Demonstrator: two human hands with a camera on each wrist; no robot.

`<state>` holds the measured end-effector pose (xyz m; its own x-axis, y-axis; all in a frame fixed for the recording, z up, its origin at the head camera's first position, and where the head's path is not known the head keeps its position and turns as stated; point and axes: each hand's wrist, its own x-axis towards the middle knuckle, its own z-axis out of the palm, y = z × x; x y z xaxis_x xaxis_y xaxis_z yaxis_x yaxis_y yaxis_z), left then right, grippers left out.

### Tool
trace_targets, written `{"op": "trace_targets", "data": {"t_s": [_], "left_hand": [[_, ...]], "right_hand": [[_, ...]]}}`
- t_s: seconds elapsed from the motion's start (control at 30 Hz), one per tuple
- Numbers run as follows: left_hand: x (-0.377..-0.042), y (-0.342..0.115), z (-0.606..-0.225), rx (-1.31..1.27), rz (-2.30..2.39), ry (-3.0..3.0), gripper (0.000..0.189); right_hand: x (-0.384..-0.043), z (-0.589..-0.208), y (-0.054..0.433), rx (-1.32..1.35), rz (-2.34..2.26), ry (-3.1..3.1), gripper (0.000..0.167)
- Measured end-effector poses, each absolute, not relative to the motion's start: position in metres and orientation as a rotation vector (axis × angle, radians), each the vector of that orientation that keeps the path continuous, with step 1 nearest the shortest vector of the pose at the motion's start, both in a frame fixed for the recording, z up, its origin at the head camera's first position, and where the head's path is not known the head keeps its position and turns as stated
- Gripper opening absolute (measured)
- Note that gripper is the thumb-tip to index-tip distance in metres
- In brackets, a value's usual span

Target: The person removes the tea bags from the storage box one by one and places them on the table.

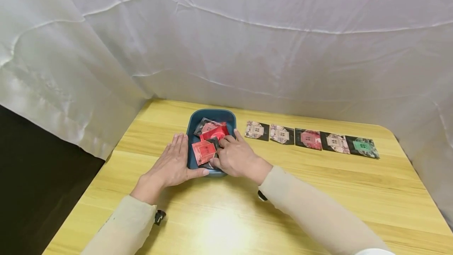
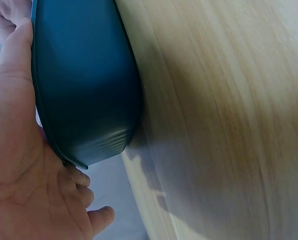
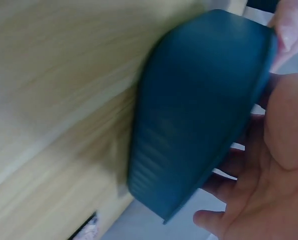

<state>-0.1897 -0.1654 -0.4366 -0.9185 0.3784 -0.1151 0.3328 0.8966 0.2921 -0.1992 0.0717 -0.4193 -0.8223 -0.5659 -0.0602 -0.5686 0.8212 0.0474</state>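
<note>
A dark blue plastic bin holds several small flat sachets, among them a red sachet on top and a glossy red one behind it. My left hand lies along the bin's left side with fingers straight, its thumb stretched along the near rim. In the left wrist view the palm rests at the rim. Over the right rim, my right hand reaches in, fingers bent down among the sachets beside a dark one. Its fingertips are hidden, so I cannot tell whether they pinch a sachet.
To the right of the bin, several sachets lie in a row on the wooden table, from a pale-and-black one to a green-labelled one. A pale cloth curtain hangs behind the table and along its sides.
</note>
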Motion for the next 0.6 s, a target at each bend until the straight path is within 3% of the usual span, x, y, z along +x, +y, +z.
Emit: {"op": "trace_targets", "data": {"t_s": [0.2,0.37,0.6], "left_hand": [[-0.19,-0.165,-0.436,0.555,0.389,2.898,0.143],[-0.19,-0.166,-0.435,0.542,0.393,2.884,0.143],[-0.19,-0.165,-0.435,0.542,0.393,2.876,0.142]], "right_hand": [[-0.207,-0.407,0.068,-1.051,0.076,3.057,0.04],[-0.224,-0.406,0.059,-1.138,0.005,2.991,0.056],[-0.24,-0.416,0.05,-1.033,-0.045,2.82,0.082]]}}
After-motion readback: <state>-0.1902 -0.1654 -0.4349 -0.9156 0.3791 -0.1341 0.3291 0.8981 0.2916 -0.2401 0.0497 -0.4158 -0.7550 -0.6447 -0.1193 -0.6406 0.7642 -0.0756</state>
